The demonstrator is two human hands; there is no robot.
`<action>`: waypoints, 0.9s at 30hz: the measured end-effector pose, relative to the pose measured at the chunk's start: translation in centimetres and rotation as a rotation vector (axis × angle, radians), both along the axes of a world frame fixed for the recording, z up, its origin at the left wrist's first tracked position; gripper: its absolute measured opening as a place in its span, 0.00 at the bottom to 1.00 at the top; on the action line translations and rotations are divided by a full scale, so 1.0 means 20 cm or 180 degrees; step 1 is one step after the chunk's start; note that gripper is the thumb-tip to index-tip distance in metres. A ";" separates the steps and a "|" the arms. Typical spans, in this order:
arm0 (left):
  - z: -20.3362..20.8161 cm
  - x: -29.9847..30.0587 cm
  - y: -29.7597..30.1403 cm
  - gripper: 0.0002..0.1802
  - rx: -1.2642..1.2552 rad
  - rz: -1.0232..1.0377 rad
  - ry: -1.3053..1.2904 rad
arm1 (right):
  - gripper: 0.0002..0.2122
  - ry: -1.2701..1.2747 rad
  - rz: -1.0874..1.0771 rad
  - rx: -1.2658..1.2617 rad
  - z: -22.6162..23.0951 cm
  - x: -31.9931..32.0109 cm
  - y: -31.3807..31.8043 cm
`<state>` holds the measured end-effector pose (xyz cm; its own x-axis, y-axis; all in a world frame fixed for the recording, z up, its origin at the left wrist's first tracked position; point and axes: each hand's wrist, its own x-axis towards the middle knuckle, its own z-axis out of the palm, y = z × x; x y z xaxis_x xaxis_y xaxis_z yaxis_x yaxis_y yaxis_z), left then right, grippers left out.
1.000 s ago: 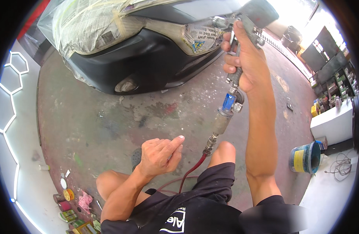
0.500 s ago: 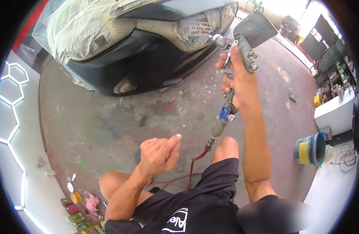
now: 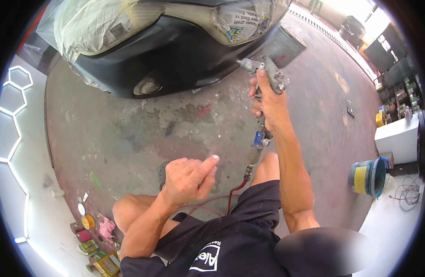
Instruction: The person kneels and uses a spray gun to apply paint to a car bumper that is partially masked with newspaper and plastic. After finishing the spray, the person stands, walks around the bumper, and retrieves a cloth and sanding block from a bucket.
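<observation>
My right hand is wrapped round the grip of a paint spray gun, thumb up along its back. The gun's grey cup sticks up and to the right, and its nozzle points left toward a dark car bumper. Below the grip hangs an inline fitting with a blue part, joined to a red air hose that runs down between my legs. Over my lap, my left hand is loosely curled, its thumb stretched out, with nothing seen in it.
Newspaper and plastic film cover the car above the bumper. At the right stand a blue bucket, a white ledge and a coiled cable. Cans and a pink rag lie along the left wall.
My right hand and the spray gun have come down and to the left, closer to me. The left hand has shifted slightly right. The car sits a little higher in view.
</observation>
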<state>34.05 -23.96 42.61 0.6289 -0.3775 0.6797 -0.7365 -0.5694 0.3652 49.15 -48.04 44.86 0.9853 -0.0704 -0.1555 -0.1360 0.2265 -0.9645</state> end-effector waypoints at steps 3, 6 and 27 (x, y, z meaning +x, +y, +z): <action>0.00 -0.02 0.00 0.26 0.0011 0.0005 0.0002 | 0.24 0.0104 -0.0414 -0.0282 -0.02 0.05 -0.01; 0.00 -0.02 0.01 0.26 0.0019 0.0011 -0.0018 | 0.24 0.0137 -0.0612 -0.0441 -0.02 0.10 -0.05; 0.44 -0.54 0.14 0.16 -0.2663 0.0734 -0.0953 | 0.26 -0.0306 -0.0448 -0.0220 0.13 -0.06 0.14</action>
